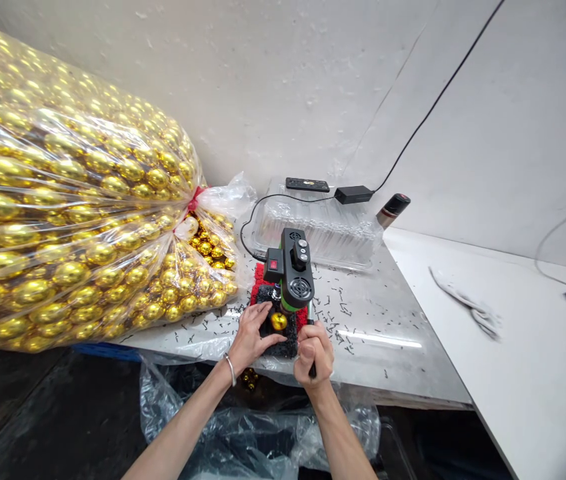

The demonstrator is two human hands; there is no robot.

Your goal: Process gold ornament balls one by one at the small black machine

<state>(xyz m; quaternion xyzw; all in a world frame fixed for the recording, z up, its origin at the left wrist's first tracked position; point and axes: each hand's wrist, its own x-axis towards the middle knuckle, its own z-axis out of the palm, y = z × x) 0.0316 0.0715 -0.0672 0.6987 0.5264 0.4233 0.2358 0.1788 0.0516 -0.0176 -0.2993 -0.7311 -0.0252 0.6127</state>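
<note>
1. The gold ball (pixel 279 321) sits near the middle of the frame, just under the front of the black machine (pixel 297 267).
2. The left hand (pixel 255 330) is half open, thumb and fingers spread beside the ball. I can't tell if they press on it. To do this well, keep the ball still and keep fingertips out from under the machine.
3. The right hand (pixel 314 353) is closed tight around a black handle (pixel 312 371). A slow, even push or pull should work best.
4. Below the ball is a fuzzy black mat (pixel 287 347), with red fuzz (pixel 259 273) showing at its edges.
5. The shiny table (pixel 387 363) has little black bits (pixel 343 307) all over it.
6. A huge clear bag of gold balls (pixel 63 233) fills the left of the frame.
7. A plain pale wall (pixel 263 80) is at the top, and a white table (pixel 523 333) is at lower right.
</note>
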